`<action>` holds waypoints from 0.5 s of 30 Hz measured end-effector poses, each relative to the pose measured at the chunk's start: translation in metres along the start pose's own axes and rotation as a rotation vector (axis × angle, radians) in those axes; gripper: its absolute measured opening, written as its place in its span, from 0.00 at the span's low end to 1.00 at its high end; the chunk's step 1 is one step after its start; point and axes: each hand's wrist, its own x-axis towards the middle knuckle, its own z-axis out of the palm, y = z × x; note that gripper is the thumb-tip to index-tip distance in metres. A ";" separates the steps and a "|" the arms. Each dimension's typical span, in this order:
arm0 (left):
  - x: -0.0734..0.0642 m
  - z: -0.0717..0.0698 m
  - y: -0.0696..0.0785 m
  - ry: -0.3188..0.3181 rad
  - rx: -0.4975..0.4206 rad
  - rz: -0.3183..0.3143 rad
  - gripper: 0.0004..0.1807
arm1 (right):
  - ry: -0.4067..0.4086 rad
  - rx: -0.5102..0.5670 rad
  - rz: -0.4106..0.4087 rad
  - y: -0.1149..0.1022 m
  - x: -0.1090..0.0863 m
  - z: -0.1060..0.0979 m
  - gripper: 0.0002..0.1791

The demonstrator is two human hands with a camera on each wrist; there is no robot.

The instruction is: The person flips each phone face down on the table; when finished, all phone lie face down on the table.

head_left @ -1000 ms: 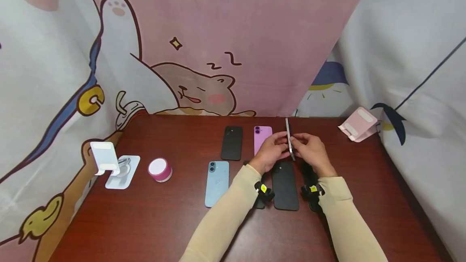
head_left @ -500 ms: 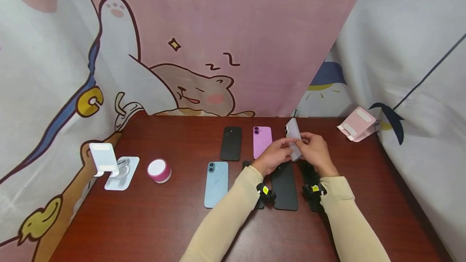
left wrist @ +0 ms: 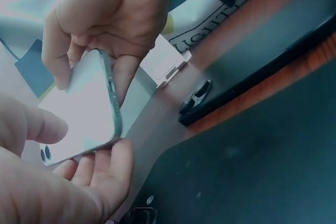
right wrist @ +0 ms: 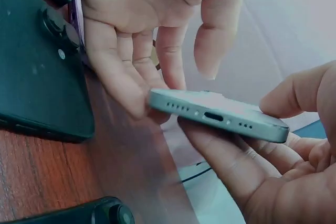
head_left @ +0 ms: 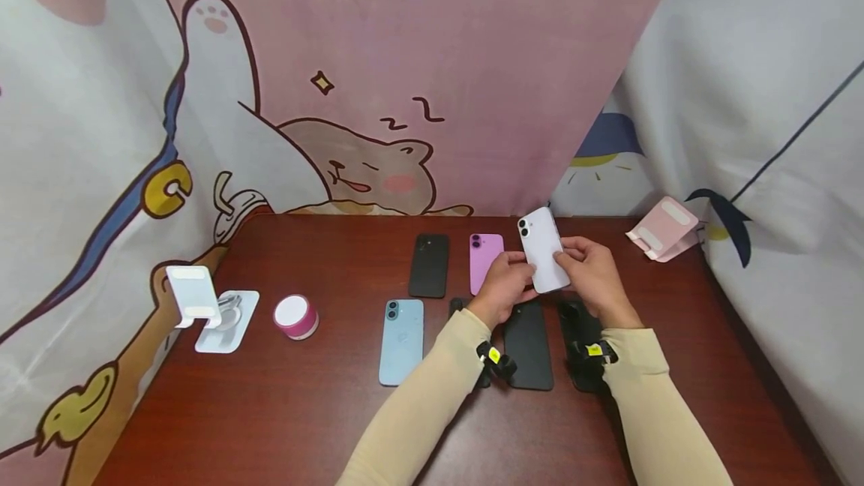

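Note:
A white smartphone (head_left: 542,246), its back with two camera lenses facing up, is held above the table by both hands. My right hand (head_left: 595,280) pinches its right edge, thumb on the back and fingers underneath. At the lower left edge, my left hand (head_left: 501,287) curls its fingers under the phone (left wrist: 86,103), with the thumb over the back. The charging port edge of the phone (right wrist: 210,116) faces the right wrist camera. Below the hands lies a black phone (head_left: 529,351). Two more dark phones are partly covered by my left wrist and right wrist.
A purple phone (head_left: 486,261), a black phone (head_left: 429,265) and a light blue phone (head_left: 403,340) lie on the reddish-brown table (head_left: 324,411). Leftward are a pink-and-white round object (head_left: 295,316) and a white phone stand (head_left: 196,295). A pink stand (head_left: 664,231) is at back right, by the curtain.
The white smartphone has turned from edge-on until its back faces the head camera, tilting left at the top. My right hand has shifted slightly right; the other phones stay put.

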 end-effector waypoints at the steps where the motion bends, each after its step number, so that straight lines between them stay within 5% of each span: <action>1: 0.000 0.000 0.000 -0.002 0.002 0.000 0.19 | -0.001 0.011 0.000 0.001 0.000 0.000 0.25; 6: -0.001 -0.003 -0.002 -0.015 0.014 0.027 0.19 | 0.030 -0.033 0.010 0.009 0.003 -0.004 0.25; 15: -0.001 -0.009 0.001 -0.046 0.116 0.088 0.24 | 0.089 -0.265 -0.017 0.028 0.008 -0.015 0.26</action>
